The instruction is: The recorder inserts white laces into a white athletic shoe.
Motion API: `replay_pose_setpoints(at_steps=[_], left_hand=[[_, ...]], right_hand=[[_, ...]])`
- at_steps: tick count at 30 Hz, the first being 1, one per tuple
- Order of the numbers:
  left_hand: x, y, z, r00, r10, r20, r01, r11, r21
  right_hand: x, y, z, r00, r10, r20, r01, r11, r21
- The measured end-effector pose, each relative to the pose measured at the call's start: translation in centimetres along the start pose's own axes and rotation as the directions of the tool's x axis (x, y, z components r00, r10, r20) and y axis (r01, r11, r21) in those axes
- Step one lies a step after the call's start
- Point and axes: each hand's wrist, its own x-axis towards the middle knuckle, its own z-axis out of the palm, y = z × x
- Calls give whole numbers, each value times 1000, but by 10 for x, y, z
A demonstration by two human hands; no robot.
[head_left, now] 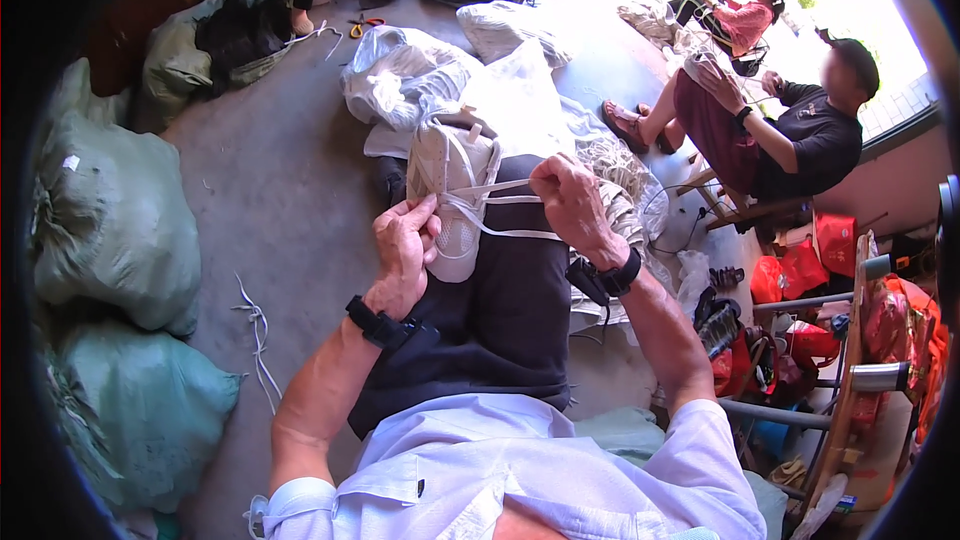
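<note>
From the head view, I see a cream-white lace-up shoe with a mesh toe (457,248) lying on the seated person's dark trousers (520,290), its toe toward the wearer. The left hand (404,238) is at the shoe's left side, its fingers bent close against it; I cannot tell whether they grip lace or upper. The right hand (572,200) is off to the right, fingers pinched tight on a flat white shoelace (512,186) stretched across from the shoe. Beyond the shoe lie crumpled white plastic bags (405,75). On the grey floor (290,190), loose white laces (260,335) lie near bulging pale-green sacks (110,220). Orange-handled scissors (368,22) rest farther off. To the right sits a co-worker in a dark shirt (820,130).
</note>
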Motion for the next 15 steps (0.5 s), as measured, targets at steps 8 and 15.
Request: replay_pose_setpoints(at_steps=[8, 15], left_hand=[[5, 48, 21, 631, 602, 490, -725, 231, 649], [49, 68, 19, 373, 365, 853, -813, -315, 490]], right_hand=[[-26, -57, 23, 975, -167, 148, 187, 973, -132], [-10, -55, 10, 992, 56, 117, -83, 966, 246]])
